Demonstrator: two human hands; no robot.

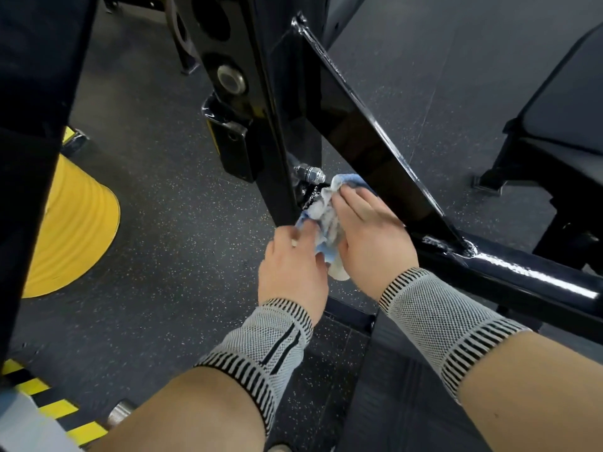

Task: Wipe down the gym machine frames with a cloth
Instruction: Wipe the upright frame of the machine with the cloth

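1. The gym machine frame [368, 138] is black and glossy; its upright post stands in the upper middle of the frame and a diagonal bar runs down to the right edge.
2. The speckled rubber floor [156, 197] lies under everything.
3. A yellow ribbed cone-shaped base [75, 223] stands at the left.
4. The right hand [372, 236] lies on the cloth with fingers nearly straight and presses it against the frame, at the centre.
5. The left hand [293, 269] pinches the cloth's lower edge with curled fingers.
6. The cloth [326, 216], blue and white, is crumpled between both hands, touching the post near a metal bolt [311, 173].
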